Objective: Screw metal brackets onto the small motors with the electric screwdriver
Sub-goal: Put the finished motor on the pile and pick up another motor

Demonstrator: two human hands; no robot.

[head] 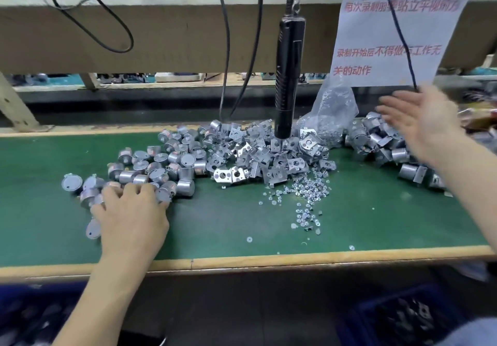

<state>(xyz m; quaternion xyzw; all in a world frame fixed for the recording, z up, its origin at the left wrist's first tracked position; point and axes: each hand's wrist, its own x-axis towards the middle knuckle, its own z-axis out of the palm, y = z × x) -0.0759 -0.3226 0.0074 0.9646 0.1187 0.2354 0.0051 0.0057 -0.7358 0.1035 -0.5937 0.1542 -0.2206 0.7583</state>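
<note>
A clear plastic bag (333, 106) slumps at 1 o'clock on the green bench mat (215, 227), with small silvery parts in it, too fine to name. Below the bench edge, at 5 o'clock, a blue crate (398, 316) holds blurred metal pieces. A second blue crate (24, 313) sits at 7 o'clock, and its load is too blurred to tell.

The small motors (172, 162) lie heaped from 9 to 11 o'clock. The metal brackets (258, 160) are piled at 12 o'clock, touching the motors. Loose screws (306, 192) are strewn just nearer than the brackets, trailing toward 5 o'clock. A heap of motors with brackets on them (382, 141) lies at 2 o'clock.

The electric screwdriver (287, 76) hangs upright from above, its tip just over the bracket pile, standing in front of part of the pile and the bag. Black cables (227, 50) hang down at 11 o'clock. A paper notice (390, 39) with red writing hangs at 1 o'clock.

The left hand (131, 211) rests on the near edge of the motor heap at 8 o'clock, fingers bent down among the motors. Whether they clasp one cannot be told. The right hand (419, 119), blurred, hovers over the 2 o'clock heap with fingers straight and spread, holding nothing.
</note>
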